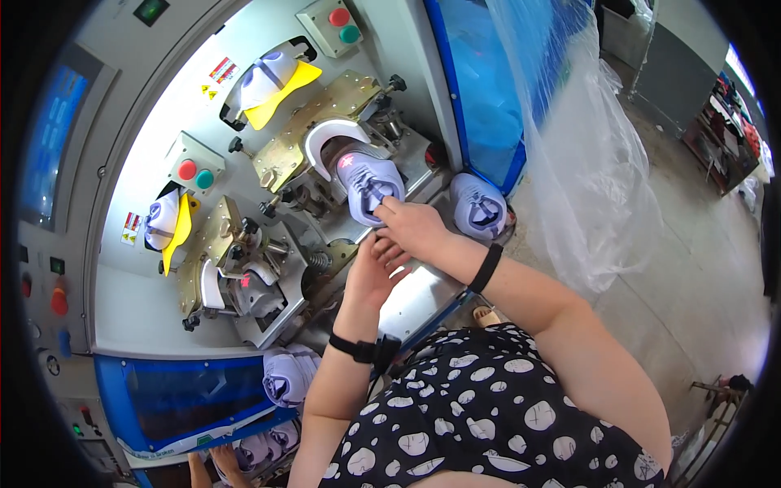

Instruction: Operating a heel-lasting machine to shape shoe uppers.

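A lavender lace-up shoe (370, 185) sits with its toe in a curved white padded clamp (325, 146) on the machine's right-hand station. A red light mark shows on its toe. My right hand (419, 232) is closed on the heel end of the shoe, its fingers at the opening. Just below it, my left hand (370, 272) is open with the fingers apart and slightly curled. Nothing shows in my left hand, and its fingertips lie close to the right hand.
Left of my hands is a second station (244, 289) with a similar clamp. Another lavender shoe (478, 207) stands at the right, and more shoes (290, 376) are at lower left near another person's hands (221, 464). Red and green buttons (342, 26) sit above; plastic sheeting (586, 163) hangs at the right.
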### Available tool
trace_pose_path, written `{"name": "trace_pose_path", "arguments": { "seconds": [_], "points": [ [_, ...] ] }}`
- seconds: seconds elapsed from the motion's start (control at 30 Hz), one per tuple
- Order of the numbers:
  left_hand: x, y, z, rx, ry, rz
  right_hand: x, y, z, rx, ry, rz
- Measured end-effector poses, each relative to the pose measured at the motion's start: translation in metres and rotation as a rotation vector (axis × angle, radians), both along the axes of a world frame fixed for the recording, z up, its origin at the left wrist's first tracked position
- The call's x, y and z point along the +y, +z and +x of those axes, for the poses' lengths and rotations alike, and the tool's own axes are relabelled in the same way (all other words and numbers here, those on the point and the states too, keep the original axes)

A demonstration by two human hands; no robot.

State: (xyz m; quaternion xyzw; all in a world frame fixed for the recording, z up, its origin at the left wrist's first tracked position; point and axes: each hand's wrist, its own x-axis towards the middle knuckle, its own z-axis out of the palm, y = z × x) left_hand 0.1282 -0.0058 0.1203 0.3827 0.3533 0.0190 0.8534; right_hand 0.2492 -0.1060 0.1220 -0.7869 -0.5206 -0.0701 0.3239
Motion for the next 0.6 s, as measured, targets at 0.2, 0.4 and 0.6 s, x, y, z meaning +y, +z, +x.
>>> {"name": "trace_pose_path", "arguments": {
  "seconds": [0.2, 0.4, 0.6],
  "points": [
    [0.002, -0.017, -0.084, 0.018, 0.106, -0.004, 0.013, 0.046, -0.018, -0.181, -0.045, 0.041],
    [-0.003, -0.045, -0.141, -0.324, 0.233, -0.054, -0.039, 0.111, -0.146, -0.336, 0.391, 0.432],
    [0.028, -0.058, -0.192, -0.089, 0.349, -0.149, -0.116, 0.051, -0.066, -0.108, 0.043, 0.338]
  ]
}}
